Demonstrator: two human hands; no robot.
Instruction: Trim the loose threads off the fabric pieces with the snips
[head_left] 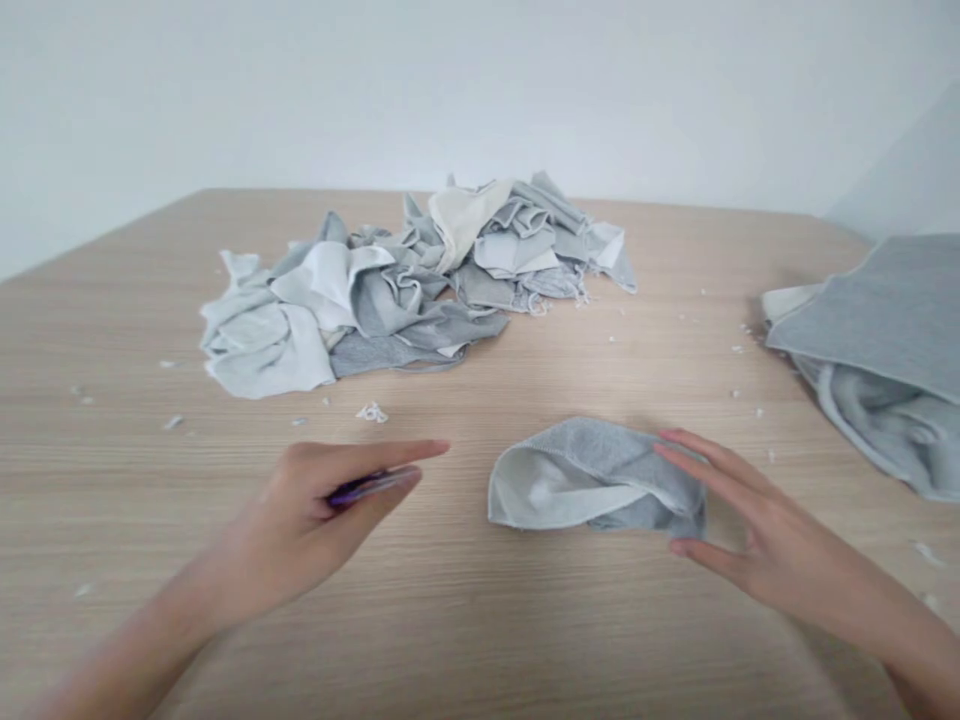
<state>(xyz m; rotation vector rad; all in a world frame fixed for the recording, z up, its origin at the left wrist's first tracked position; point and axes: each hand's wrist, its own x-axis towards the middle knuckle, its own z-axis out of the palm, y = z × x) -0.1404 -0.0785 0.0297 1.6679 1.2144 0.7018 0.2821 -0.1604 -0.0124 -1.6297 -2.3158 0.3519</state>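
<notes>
A small piece of grey cloth (626,455) with a pale inner side lies crumpled on the table, its left end gaping. My right hand (757,515) is at the cloth's right end, fingers and thumb spread apart around it, fingertips over or against the fabric. To the left of the cloth, and apart from it, my left hand (330,520) is closed around thread snips (364,488). Only their purple part and a thin metal blade show between finger and thumb; the rest is hidden in the palm.
A heap of grey and white cloth pieces (375,290) spreads across the back of the wooden table (450,640). More grey cloth (885,330) is stacked at the right edge. A little clump of white thread scraps (372,412) and scattered lint lie about. Behind stands a white wall.
</notes>
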